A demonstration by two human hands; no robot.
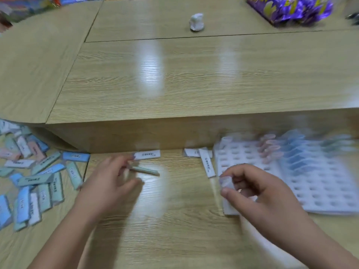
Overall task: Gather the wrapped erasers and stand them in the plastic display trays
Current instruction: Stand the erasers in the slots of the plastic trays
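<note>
My right hand (258, 193) pinches a pale eraser (225, 181) between thumb and forefinger, over the near-left corner of the display tray (320, 189). My left hand (110, 183) is well left of the tray, fingers loosely spread, tips at a green eraser (144, 170). With the blur I can't tell if it grips. Pink erasers (269, 147) and blue erasers (295, 154) stand in the tray's far rows. A white eraser (207, 166) lies just beside its left edge. The loose pile (38, 181) is far left of the tray.
</note>
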